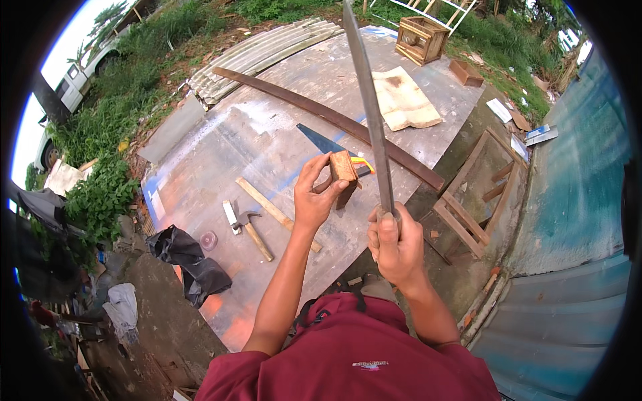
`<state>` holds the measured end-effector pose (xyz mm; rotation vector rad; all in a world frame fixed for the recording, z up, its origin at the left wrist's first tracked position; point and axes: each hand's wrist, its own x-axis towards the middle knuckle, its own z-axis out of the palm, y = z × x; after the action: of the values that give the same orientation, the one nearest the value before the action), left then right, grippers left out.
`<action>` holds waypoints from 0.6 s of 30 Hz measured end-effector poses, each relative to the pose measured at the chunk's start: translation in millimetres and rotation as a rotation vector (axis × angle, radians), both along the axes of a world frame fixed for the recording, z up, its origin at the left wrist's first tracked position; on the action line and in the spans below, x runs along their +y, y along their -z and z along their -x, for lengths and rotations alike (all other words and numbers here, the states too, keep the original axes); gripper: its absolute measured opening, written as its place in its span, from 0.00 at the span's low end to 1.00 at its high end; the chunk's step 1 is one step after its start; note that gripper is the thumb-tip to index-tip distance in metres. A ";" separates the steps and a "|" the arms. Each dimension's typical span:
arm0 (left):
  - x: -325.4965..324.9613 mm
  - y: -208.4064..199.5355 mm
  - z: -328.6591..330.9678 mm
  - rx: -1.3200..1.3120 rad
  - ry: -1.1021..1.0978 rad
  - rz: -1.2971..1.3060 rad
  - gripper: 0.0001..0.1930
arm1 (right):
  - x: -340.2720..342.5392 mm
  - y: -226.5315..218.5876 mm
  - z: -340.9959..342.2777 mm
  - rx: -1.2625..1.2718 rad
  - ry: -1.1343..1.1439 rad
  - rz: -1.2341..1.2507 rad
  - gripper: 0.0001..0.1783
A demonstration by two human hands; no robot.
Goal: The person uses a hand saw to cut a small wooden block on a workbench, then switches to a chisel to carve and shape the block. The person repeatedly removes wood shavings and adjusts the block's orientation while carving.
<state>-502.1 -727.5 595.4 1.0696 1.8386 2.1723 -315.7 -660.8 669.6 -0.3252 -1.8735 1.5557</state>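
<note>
My left hand (313,204) grips a short block of wood (343,166) between thumb and fingers, its cut end facing up. My right hand (399,246) is wrapped round the handle of a machete (369,93). The long dark blade points up and away, just right of the block and apart from it. Behind the block, a handsaw (319,139) with a yellow and black handle lies on a large board (221,144). Left of my left wrist are a claw hammer (255,235), a wooden stick (271,207) and a small white-topped tool (231,215).
A long dark plank (314,120) crosses the board beside a cream cloth (404,100). Corrugated sheets (261,57) and a wooden crate (422,40) are at the far side. A black bag (190,260) hangs over the left edge. Wooden frames (481,200) stand near the blue-green wall (568,180).
</note>
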 end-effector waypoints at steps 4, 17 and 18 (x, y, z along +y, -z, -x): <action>1.2 3.2 2.3 -0.008 0.029 -0.021 0.33 | -11.0 4.9 10.4 0.287 0.088 -0.058 0.23; 8.5 2.3 2.0 0.018 0.045 -0.017 0.33 | 17.4 25.0 14.9 -0.388 -0.126 0.389 0.30; 9.5 1.7 1.4 0.007 0.048 -0.014 0.33 | 17.0 26.4 15.0 -0.402 -0.088 0.305 0.30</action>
<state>-503.5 -718.0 593.7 1.1140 1.7837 2.1611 -330.6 -643.8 643.2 -0.7478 -1.9598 1.9537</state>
